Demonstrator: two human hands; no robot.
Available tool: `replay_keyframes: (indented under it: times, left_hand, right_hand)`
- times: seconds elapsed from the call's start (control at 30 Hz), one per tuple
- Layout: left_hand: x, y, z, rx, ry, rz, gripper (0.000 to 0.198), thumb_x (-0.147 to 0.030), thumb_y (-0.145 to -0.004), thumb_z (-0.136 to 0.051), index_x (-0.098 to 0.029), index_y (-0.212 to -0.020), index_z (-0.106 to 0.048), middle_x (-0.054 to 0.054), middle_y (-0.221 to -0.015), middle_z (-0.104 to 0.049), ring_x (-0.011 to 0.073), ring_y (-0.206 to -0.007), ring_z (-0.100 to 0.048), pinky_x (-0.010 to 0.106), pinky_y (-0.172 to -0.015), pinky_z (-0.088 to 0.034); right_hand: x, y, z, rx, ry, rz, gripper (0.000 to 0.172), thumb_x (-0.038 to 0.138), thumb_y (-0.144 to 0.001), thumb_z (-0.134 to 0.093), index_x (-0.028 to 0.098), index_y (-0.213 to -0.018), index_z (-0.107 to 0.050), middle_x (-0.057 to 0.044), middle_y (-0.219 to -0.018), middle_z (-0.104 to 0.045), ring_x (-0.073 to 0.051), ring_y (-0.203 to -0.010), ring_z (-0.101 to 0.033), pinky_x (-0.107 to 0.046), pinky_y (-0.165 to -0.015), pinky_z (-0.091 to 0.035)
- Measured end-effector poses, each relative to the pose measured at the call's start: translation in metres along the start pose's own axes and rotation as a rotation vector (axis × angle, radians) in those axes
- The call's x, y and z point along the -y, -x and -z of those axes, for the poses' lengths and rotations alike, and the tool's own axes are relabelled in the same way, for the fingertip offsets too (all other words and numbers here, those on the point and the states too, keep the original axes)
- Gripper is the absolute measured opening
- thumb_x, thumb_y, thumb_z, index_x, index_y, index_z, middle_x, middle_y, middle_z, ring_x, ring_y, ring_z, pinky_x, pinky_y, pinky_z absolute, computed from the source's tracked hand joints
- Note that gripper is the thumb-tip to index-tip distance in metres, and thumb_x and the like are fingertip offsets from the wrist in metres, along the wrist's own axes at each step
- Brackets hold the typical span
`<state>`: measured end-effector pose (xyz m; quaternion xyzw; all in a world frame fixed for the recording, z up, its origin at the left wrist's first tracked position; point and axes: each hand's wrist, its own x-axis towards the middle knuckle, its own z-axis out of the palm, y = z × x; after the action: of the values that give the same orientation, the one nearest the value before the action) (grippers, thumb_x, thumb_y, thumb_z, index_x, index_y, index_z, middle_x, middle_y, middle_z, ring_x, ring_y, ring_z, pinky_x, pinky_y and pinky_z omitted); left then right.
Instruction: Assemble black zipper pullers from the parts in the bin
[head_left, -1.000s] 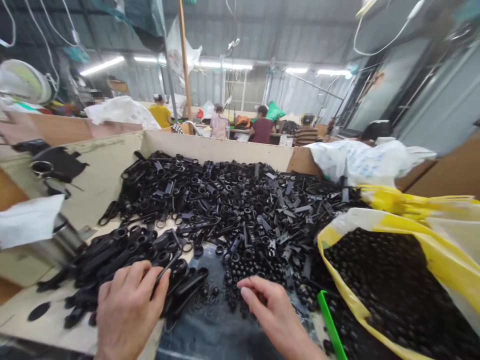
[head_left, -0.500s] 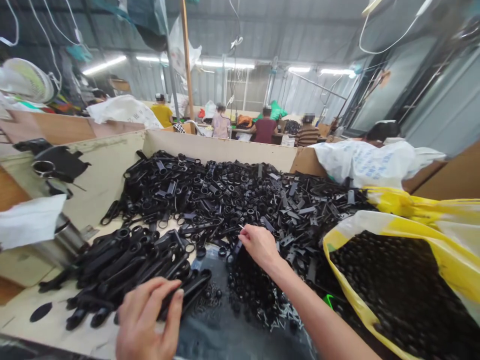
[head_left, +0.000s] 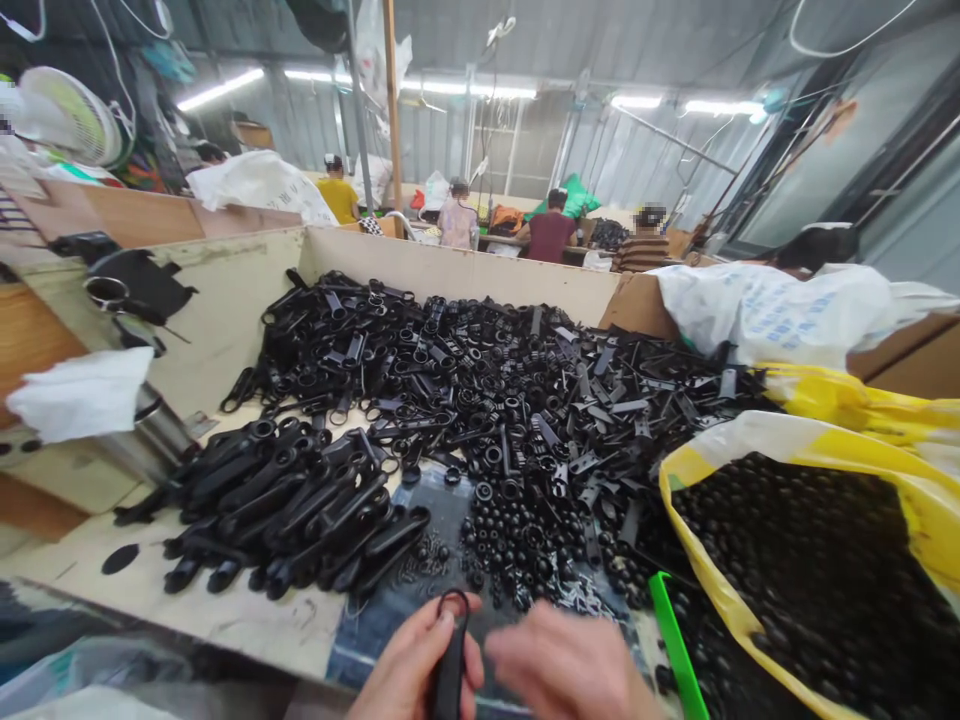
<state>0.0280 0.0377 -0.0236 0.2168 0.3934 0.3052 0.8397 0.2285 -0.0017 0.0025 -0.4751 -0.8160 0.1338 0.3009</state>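
Holding a black strap (head_left: 451, 660) upright at the lower edge of view, left hand (head_left: 416, 668) clenched round its shank, ring end up just above the thumb. Right hand (head_left: 571, 668) blurred, just beside the strap on its right; grip unreadable, fingers seemingly loose and holding nothing clear.

Probably moulded plastic: light, stiff with slight flex, smooth enough to slide when pinched at the tip. Best taken along the flat shank, thumb against fingers, leaving the ring free. Unlikely to break if dropped.

Just ahead of both hands, a dark sheet (head_left: 420, 600) on the worktop (head_left: 247, 620), scattered with tiny parts (head_left: 431, 552). Ahead and left of the left hand, a stack of like straps (head_left: 300, 505) laid roughly parallel. Ahead of the right hand, small black rings (head_left: 517, 545), loose and likely to roll. Farther on, a tangled heap (head_left: 480, 390); pieces there probably snag on one another. Right of the right hand, a green strip (head_left: 675, 640) and a yellow bag (head_left: 825, 570) full of dark beads.
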Motion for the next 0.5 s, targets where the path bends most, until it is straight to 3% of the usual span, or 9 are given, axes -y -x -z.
replay_keyframes:
  times: [0.07,0.13,0.3,0.5]
  left_hand:
    - [0.003,0.003,0.006,-0.039,-0.076,-0.007,0.075,-0.068,-0.063,-0.089,-0.013,-0.112,-0.071,0.001,-0.065,-0.073,0.0096,-0.046,-0.059,0.019,-0.046,-0.038]
    - [0.005,0.005,0.010,-0.064,-0.103,-0.016,0.078,-0.070,-0.062,-0.088,-0.012,-0.112,-0.070,0.001,-0.064,-0.073,0.0091,-0.047,-0.059,0.018,-0.046,-0.037]
    - [0.006,0.008,0.010,-0.034,-0.068,0.017,0.073,-0.067,-0.063,-0.089,-0.013,-0.108,-0.072,0.002,-0.064,-0.073,0.0102,-0.050,-0.060,0.019,-0.050,-0.039]
    - [0.008,0.005,0.010,-0.030,-0.050,0.011,0.073,-0.068,-0.061,-0.090,-0.013,-0.105,-0.073,0.002,-0.063,-0.074,0.0098,-0.047,-0.061,0.019,-0.048,-0.037]
  right_hand:
    - [-0.015,-0.019,0.017,-0.009,0.039,-0.201,0.030,0.027,-0.108,-0.046,0.024,-0.105,-0.075,-0.004,-0.086,-0.074,-0.017,-0.074,-0.072,-0.024,-0.066,-0.054]
    - [-0.027,-0.038,0.027,0.090,0.165,-0.299,0.022,0.021,-0.104,-0.053,0.023,-0.107,-0.075,-0.004,-0.098,-0.073,-0.017,-0.082,-0.073,-0.025,-0.073,-0.054]
    - [-0.036,-0.061,0.020,0.282,0.300,-0.273,0.011,0.017,-0.094,-0.070,0.022,-0.102,-0.077,-0.004,-0.103,-0.071,-0.022,-0.087,-0.074,-0.027,-0.075,-0.053]
    - [-0.033,-0.058,0.017,0.317,0.343,-0.301,0.014,0.020,-0.098,-0.067,0.025,-0.108,-0.075,-0.002,-0.105,-0.070,-0.019,-0.090,-0.074,-0.025,-0.076,-0.052]
